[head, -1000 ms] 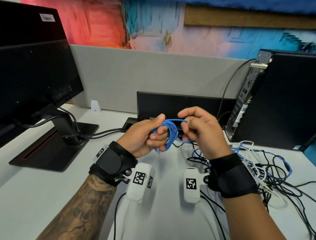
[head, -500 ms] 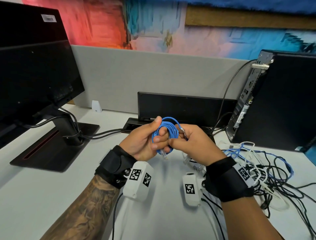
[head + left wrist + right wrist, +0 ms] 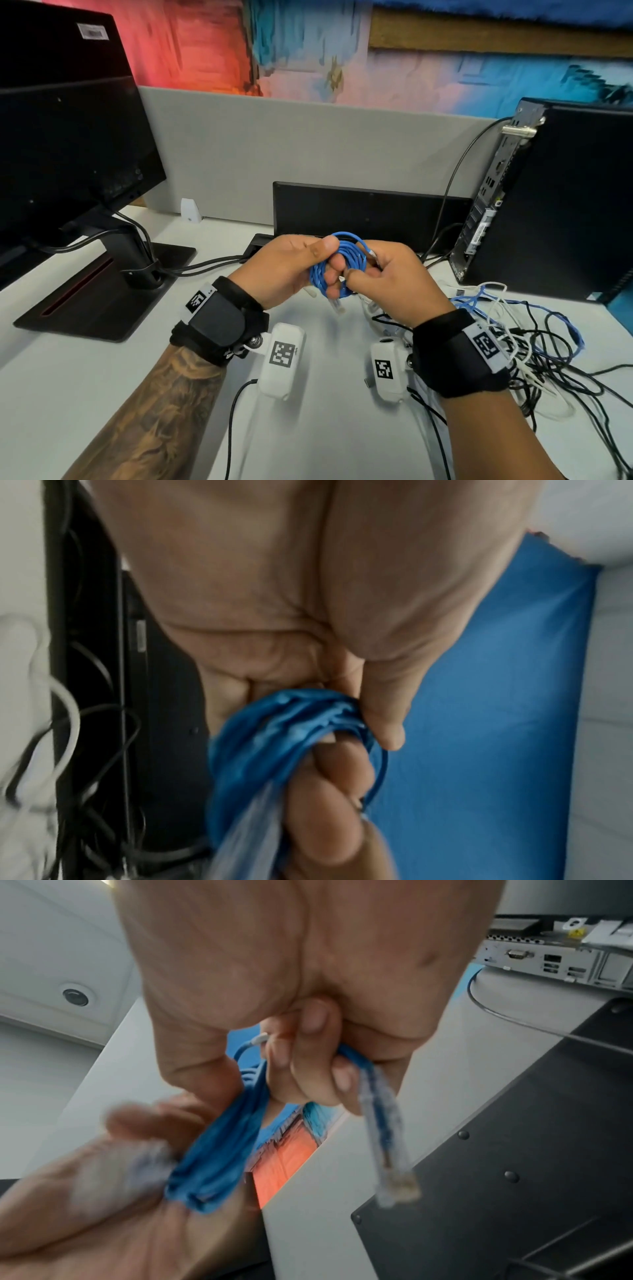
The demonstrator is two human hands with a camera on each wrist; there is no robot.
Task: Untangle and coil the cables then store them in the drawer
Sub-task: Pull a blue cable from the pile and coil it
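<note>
Drawn tighter since half a second ago: blue cable coil (image 3: 337, 265) now wound flatter between both hands, its clear plug (image 3: 339, 307) dangling below. Left hand (image 3: 286, 267) clamped on the coil, thumb pressed over the top loops and fingers curled through the middle. Right hand (image 3: 394, 279) pinching the coil's right side, fingers curled round the strands, with a second clear plug (image 3: 394, 1185) hanging past the fingertips in the right wrist view. Held in the air above the white desk (image 3: 85, 387), near the middle of its back edge, just ahead of a flat black panel (image 3: 366, 214) leaning against the grey partition (image 3: 308, 150). Lying in a heap toward the desk's right edge, behind the right wrist: tangled cables (image 3: 534, 346), black, white and blue, touching and crossing one another. Standing at the back right corner: black computer tower (image 3: 565, 205), ports facing left, one black lead running from its top. Standing at the left edge: black monitor (image 3: 68, 137) on a flat stand (image 3: 102, 291), leads trailing along the desk toward the middle. No drawer in view.
</note>
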